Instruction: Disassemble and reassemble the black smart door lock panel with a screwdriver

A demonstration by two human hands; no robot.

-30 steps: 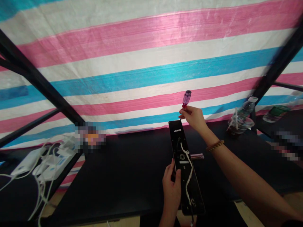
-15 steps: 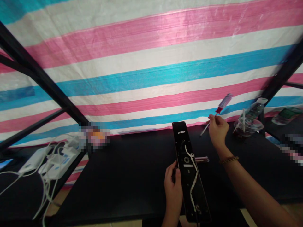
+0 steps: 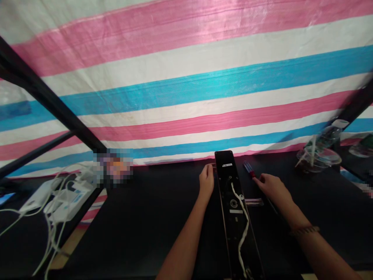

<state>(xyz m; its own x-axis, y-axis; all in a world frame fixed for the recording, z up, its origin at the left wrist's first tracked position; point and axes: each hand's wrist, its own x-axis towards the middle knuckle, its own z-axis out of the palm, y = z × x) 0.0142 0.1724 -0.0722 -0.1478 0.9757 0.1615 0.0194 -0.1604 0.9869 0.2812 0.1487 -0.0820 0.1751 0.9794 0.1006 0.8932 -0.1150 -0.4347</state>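
Observation:
A long black panel (image 3: 226,233) lies lengthwise on the dark table, with a white cable (image 3: 246,229) along it, pale labels and a round fitting. My left hand (image 3: 206,179) is at the panel's upper left edge, fingers closed together. A thin pale bit shows at its fingertips, too small to name. On the right, my right hand (image 3: 274,190) is closed round a screwdriver (image 3: 249,170) with a clear bluish handle and red collar. Its handle points away from me, low over the table; the shaft is partly hidden by the hand. A small clear-wrapped item (image 3: 254,202) sits against the panel's right side.
At the back right stand a clear plastic cup with a straw (image 3: 316,159) and a clear bottle (image 3: 332,132). White cables and a power strip (image 3: 68,202) lie at the left. A striped sheet (image 3: 186,89) hangs behind, between dark metal posts (image 3: 58,105).
My left hand has moved up along the panel's left edge. My right hand has lowered, bringing the raised screwdriver down near the table with its handle pointing away. The view has shifted slightly.

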